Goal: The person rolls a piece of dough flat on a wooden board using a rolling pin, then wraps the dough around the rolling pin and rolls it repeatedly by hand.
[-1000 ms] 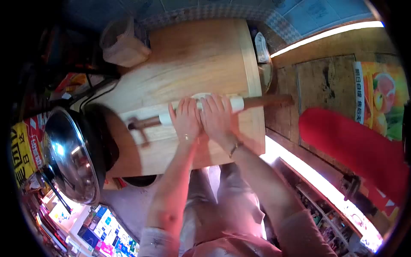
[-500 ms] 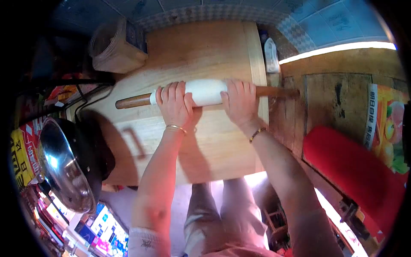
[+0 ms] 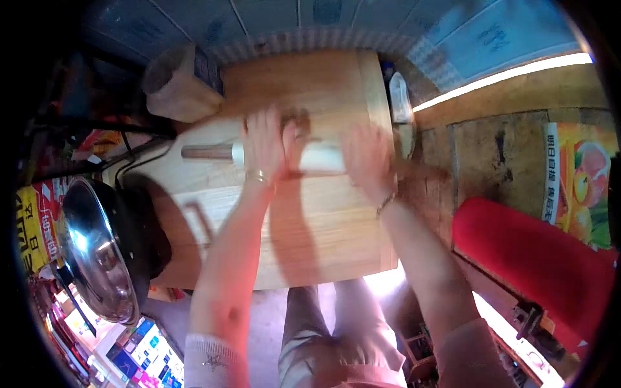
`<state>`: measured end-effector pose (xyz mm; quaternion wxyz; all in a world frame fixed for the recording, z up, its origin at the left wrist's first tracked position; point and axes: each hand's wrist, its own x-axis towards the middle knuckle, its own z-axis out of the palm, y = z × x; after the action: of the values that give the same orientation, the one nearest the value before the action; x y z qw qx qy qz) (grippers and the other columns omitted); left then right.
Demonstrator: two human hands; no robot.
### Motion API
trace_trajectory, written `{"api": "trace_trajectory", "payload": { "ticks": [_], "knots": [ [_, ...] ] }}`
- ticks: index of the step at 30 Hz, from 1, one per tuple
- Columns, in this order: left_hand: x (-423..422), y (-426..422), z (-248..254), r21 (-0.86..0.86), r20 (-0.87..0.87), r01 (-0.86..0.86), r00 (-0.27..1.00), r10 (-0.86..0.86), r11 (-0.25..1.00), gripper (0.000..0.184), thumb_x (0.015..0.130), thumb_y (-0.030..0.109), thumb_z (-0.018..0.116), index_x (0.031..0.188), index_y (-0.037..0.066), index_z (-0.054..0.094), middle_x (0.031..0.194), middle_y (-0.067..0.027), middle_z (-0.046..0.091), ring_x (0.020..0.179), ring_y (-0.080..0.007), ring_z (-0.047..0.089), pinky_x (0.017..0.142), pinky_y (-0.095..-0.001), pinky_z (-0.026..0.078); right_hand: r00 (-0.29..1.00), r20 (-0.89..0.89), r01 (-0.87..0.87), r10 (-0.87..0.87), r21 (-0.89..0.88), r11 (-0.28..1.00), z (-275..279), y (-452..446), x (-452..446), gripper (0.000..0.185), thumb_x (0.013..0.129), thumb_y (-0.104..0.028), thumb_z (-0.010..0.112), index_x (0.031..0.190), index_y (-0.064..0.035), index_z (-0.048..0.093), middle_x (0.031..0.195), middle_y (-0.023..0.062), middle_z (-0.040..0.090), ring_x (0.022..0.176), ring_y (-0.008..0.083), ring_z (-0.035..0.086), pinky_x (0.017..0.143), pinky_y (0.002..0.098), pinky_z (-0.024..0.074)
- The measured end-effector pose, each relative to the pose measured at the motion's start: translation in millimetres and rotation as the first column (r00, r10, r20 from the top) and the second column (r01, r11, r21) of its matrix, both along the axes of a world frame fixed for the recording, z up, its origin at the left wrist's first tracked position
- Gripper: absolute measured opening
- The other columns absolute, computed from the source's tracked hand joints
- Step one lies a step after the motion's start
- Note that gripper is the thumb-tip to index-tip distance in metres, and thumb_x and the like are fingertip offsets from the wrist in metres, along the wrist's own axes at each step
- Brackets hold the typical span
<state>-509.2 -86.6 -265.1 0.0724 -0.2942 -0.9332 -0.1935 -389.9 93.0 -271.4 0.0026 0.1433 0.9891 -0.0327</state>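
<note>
Your left fingers (image 3: 260, 123) reach fairly straight across the top of the rolling pin (image 3: 323, 157) toward twelve o'clock, the thumb standing off to their right; your right fingers (image 3: 361, 134) are too blurred for anyone to tell whether they are spread or pressed together. The pin lies crosswise on the wooden board (image 3: 343, 226), its white middle showing between your left hand (image 3: 264, 145) and your right hand (image 3: 369, 158). One brown handle points to nine o'clock; the other, smeared by blur, runs out past your right hand toward three, beyond the board's edge. You wear a thin bangle (image 3: 260, 176) on the left wrist and a dark bracelet (image 3: 386, 204) on the right. Out from the pin, a pale plastic tub (image 3: 181, 94) stands at ten o'clock, with the tiled wall (image 3: 272, 22) behind the board at twelve. A white bottle (image 3: 400, 97) is at two, just beside the board. Between three and four lies a printed fruit picture (image 3: 582, 184), and at four a long red object (image 3: 530, 258). At eight sits a black pan, its shiny lid (image 3: 97, 252) tilted on edge.
</note>
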Motion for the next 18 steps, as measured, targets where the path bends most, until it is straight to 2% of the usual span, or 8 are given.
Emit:
{"api": "trace_trajectory", "payload": {
  "ticks": [2,4,6,10,11,16,17,18],
  "knots": [
    [-27.6,17.1,-24.3,-0.153,-0.164,0.018,0.986,-0.043,0.988,0.060,0.089,0.045,0.049,0.131,0.003,0.046,0.133,-0.0152,0.050,0.123,-0.0317,0.045,0.108,-0.0550,0.024,0.998,-0.020,0.058,-0.057,0.106,0.993,-18.9,12.7,3.5,0.030,0.092,-0.032,0.050,0.099,-0.0041,0.057,0.107,0.0166,0.059,0.104,0.0300,0.052,0.085,0.0439,0.0397],
    [-0.8,0.8,-7.9,-0.124,-0.162,0.112,0.978,-0.132,0.986,0.061,0.089,0.045,0.049,0.133,0.003,0.045,0.137,-0.0150,0.047,0.127,-0.0305,0.042,0.109,-0.0546,0.023,0.902,-0.172,0.278,-0.396,-0.470,0.838,12.5,-1.2,27.0,0.042,0.094,-0.042,0.050,0.095,-0.0006,0.055,0.104,0.0172,0.060,0.091,0.0326,0.059,0.076,0.0438,0.0464],
    [29.1,-38.1,-0.7,-0.144,-0.065,0.299,0.948,-0.310,0.943,0.058,0.090,0.042,0.051,0.134,0.004,0.045,0.140,-0.0151,0.046,0.131,-0.0297,0.041,0.112,-0.0513,0.022,0.950,0.141,0.310,-0.277,-0.344,0.886,35.7,-33.5,79.4,0.044,0.092,-0.045,0.052,0.090,-0.0009,0.055,0.100,0.0208,0.061,0.094,0.0339,0.059,0.081,0.0456,0.0453],
    [85.8,-139.4,17.0,0.001,0.076,0.392,0.917,-0.391,0.920,0.041,0.087,0.024,0.059,0.121,0.004,0.054,0.126,-0.0141,0.055,0.120,-0.0280,0.050,0.108,-0.0454,0.029,0.997,-0.078,-0.032,0.025,-0.084,0.996,10.3,-93.6,194.8,0.045,0.081,-0.045,0.064,0.097,-0.0031,0.057,0.096,0.0165,0.058,0.098,0.0341,0.054,0.082,0.0474,0.0426],
    [95.9,-156.2,23.7,0.002,0.075,0.392,0.917,-0.392,0.920,0.041,0.087,0.024,0.059,0.121,0.004,0.054,0.126,-0.0141,0.055,0.120,-0.0280,0.050,0.108,-0.0454,0.029,0.981,0.193,0.021,0.030,-0.257,0.966,23.7,-106.4,204.7,0.048,0.078,-0.046,0.066,0.098,-0.0035,0.058,0.095,0.0140,0.058,0.096,0.0322,0.054,0.081,0.0457,0.0426],
    [117.6,-188.6,14.6,0.015,0.068,0.129,0.989,-0.130,0.992,0.046,0.083,0.030,0.064,0.123,0.010,0.055,0.123,-0.0088,0.057,0.115,-0.0285,0.050,0.102,-0.0482,0.031,0.985,0.074,-0.153,0.154,-0.011,0.988,-11.4,-121.6,225.4,0.039,0.082,-0.046,0.060,0.092,-0.0073,0.056,0.088,0.0052,0.056,0.090,0.0274,0.053,0.081,0.0400,0.0381],
    [117.4,-188.3,10.4,-0.035,-0.012,0.181,0.983,-0.181,0.983,0.048,0.082,0.033,0.065,0.124,0.012,0.055,0.123,-0.0083,0.056,0.114,-0.0286,0.050,0.099,-0.0498,0.031,0.881,0.473,0.050,-0.016,-0.060,0.997,13.8,-108.2,194.8,0.037,0.084,-0.040,0.059,0.099,-0.0067,0.057,0.097,0.0083,0.057,0.098,0.0281,0.052,0.087,0.0426,0.0376],
    [116.2,-186.5,8.6,-0.016,-0.030,0.192,0.981,-0.192,0.981,0.052,0.079,0.033,0.066,0.126,0.016,0.055,0.117,-0.0060,0.057,0.110,-0.0263,0.050,0.096,-0.0502,0.032,0.991,0.135,-0.023,0.003,0.151,0.988,8.8,-83.9,186.6,0.038,0.083,-0.034,0.062,0.108,-0.0062,0.057,0.110,0.0122,0.057,0.107,0.0291,0.050,0.095,0.0454,0.0355]
  ]
}}
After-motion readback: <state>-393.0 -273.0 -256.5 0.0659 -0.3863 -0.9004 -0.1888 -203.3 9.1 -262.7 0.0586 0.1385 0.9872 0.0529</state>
